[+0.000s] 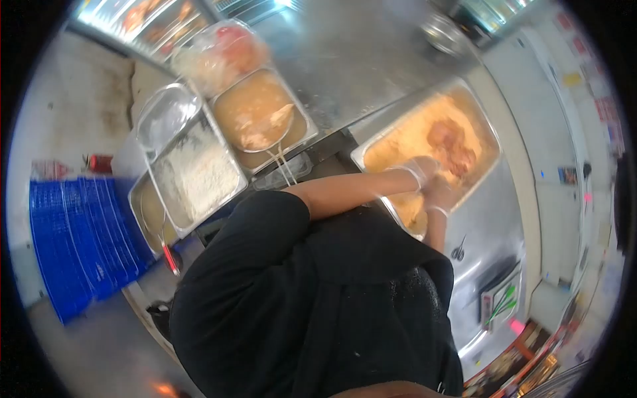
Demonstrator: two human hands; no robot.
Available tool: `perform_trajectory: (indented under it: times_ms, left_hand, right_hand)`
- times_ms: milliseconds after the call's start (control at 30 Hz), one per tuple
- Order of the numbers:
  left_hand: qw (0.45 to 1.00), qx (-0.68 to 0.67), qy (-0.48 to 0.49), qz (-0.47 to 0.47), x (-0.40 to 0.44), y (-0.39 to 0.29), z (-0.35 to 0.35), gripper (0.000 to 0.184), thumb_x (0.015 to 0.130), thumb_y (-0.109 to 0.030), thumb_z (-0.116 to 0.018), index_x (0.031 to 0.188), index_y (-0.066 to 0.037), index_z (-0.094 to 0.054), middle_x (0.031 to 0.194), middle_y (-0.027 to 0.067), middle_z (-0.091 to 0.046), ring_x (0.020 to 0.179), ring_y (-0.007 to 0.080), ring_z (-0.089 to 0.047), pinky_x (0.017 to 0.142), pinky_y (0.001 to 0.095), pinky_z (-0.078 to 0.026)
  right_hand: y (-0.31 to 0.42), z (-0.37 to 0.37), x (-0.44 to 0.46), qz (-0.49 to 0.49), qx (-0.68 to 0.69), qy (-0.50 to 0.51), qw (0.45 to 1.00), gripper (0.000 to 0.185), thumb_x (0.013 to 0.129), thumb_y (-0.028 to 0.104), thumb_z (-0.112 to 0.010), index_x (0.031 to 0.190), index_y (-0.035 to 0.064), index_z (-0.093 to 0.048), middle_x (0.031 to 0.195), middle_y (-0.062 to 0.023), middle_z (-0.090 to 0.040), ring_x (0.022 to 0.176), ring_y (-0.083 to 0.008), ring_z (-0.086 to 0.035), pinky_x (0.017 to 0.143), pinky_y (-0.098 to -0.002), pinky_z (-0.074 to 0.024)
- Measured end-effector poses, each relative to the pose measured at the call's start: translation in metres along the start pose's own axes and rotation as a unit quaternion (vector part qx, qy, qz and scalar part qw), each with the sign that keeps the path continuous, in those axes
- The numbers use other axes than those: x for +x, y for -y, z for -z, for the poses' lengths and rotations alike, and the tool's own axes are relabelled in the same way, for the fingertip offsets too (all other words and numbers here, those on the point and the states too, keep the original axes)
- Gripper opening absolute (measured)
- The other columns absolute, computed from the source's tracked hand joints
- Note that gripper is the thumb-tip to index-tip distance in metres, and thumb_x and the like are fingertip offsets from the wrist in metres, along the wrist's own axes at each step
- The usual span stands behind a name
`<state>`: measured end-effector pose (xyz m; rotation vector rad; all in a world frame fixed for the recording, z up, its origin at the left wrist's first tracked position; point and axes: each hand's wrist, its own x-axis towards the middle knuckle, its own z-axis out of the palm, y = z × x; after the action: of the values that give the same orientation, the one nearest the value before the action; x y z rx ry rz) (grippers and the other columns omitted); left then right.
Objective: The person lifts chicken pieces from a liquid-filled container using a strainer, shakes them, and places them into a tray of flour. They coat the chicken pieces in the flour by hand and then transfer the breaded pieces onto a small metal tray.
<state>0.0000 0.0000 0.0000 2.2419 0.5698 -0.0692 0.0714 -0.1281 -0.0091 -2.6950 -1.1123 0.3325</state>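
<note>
Both my hands wear clear plastic gloves and are over a large metal tray of orange-tinted flour. My left hand reaches in beside pieces of raw, reddish meat lying on the flour. Close below it, my right hand is low over the same flour, near the tray's lower side. Motion blur and the gloves hide the fingers of both hands, so their grip is unclear. A smaller coated piece sits in the tray's near corner.
To the left stand a pan of white flour and a pan of cloudy liquid with a strainer holding pale pieces. Beyond are a plastic bag and stacked blue baskets. Scissors and a scale lie right.
</note>
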Motion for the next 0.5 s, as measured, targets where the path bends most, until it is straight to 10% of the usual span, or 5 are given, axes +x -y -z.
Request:
perform_trajectory:
  times_ms: [67,333,500]
  left_hand:
    - [0.998,-0.051,-0.039,-0.021,-0.004,-0.023,0.027,0.047,0.082,-0.013,-0.07,0.126,-0.006,-0.059,0.104,0.0241,-0.068,0.098,0.0378,-0.068,0.084,0.0475,-0.053]
    - [0.939,-0.238,-0.247,0.005,-0.106,0.079,0.151,0.049,0.077,-0.015,-0.074,0.123,-0.007,-0.059,0.103,0.017,-0.069,0.097,0.0308,-0.068,0.087,0.0411,-0.053]
    - [0.907,-0.133,-0.383,0.112,-0.205,0.17,0.228,0.044,0.079,-0.016,-0.072,0.12,-0.006,-0.06,0.102,0.0173,-0.07,0.095,0.0288,-0.069,0.085,0.0382,-0.055]
  right_hand:
    - [-0.047,0.028,0.013,0.065,0.056,-0.082,0.993,0.039,0.078,0.022,-0.076,0.111,0.0009,-0.069,0.105,-0.0237,-0.07,0.098,-0.0366,-0.067,0.086,-0.0439,-0.0516]
    - [0.082,0.08,0.025,0.084,0.166,-0.019,0.982,0.037,0.08,0.02,-0.075,0.109,-0.0015,-0.07,0.101,-0.0149,-0.073,0.086,-0.0256,-0.07,0.078,-0.0391,-0.0531]
    - [0.232,0.061,0.049,0.24,0.3,0.104,0.917,0.043,0.077,0.021,-0.074,0.113,-0.0001,-0.067,0.105,-0.0173,-0.072,0.092,-0.0252,-0.07,0.082,-0.0361,-0.0526]
